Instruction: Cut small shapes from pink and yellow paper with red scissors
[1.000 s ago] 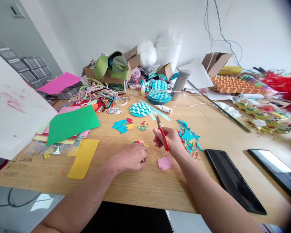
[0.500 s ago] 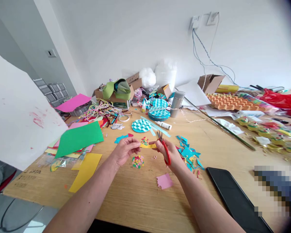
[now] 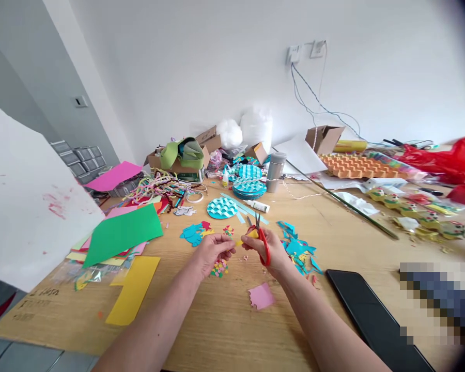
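My left hand (image 3: 216,253) pinches one end of a small yellow paper strip (image 3: 239,242) over the middle of the table. Red-handled scissors (image 3: 264,247) are in my right hand (image 3: 272,254), blades pointing away and slightly apart, while its thumb and finger touch the strip's other side. Small round paper pieces (image 3: 219,268) lie partly hidden under my left hand, with more little pieces (image 3: 228,230) beyond it. Blue paper scraps (image 3: 300,248) are right of my right hand, and blue cut shapes (image 3: 192,234) are left of my left. A pink paper piece (image 3: 261,296) lies nearer me.
A round blue-and-white woven disc (image 3: 222,208) and a glue tube (image 3: 258,206) lie beyond my hands. Green (image 3: 124,232) and yellow (image 3: 134,292) sheets are left. A black phone (image 3: 372,315) is near right; a grey bottle (image 3: 276,172) stands behind.
My hands have come closer together, and less of the yellow strip shows between them. My left hand moved right, uncovering more blue and yellow shapes beside it. The camera view has shifted slightly.
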`<state>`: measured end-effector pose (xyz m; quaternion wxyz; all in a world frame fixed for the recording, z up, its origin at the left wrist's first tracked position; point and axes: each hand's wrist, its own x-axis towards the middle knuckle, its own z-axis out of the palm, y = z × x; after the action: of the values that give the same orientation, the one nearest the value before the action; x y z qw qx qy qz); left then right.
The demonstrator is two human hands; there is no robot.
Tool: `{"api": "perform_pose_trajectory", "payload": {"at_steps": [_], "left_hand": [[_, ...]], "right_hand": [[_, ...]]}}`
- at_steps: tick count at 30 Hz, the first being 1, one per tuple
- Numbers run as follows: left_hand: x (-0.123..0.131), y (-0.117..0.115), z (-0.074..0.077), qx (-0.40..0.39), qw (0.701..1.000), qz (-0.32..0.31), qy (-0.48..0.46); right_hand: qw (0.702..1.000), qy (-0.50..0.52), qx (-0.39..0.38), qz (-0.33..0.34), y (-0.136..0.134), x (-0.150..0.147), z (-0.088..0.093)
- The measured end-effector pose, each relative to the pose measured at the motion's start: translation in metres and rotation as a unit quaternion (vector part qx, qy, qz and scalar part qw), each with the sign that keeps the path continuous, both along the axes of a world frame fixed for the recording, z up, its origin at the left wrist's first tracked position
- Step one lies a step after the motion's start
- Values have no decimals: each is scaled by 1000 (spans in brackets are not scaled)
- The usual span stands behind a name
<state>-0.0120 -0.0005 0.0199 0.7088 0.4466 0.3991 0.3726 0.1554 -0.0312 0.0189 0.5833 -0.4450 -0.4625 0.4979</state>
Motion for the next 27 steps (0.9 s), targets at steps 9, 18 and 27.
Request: {"api": "perform_pose_trajectory", "payload": {"at_steps": [9, 18, 27], "left_hand": [[2, 2, -13, -3, 997, -77, 17], [-5, 2, -24, -68, 985, -62, -149], [-8, 3, -34, -81, 981, -55, -168]], "right_hand": [[990, -87, 39, -100, 3, 1, -4], [840, -394, 217, -305, 0, 6, -25], [826, -399, 243, -315, -3, 2, -23]]}}
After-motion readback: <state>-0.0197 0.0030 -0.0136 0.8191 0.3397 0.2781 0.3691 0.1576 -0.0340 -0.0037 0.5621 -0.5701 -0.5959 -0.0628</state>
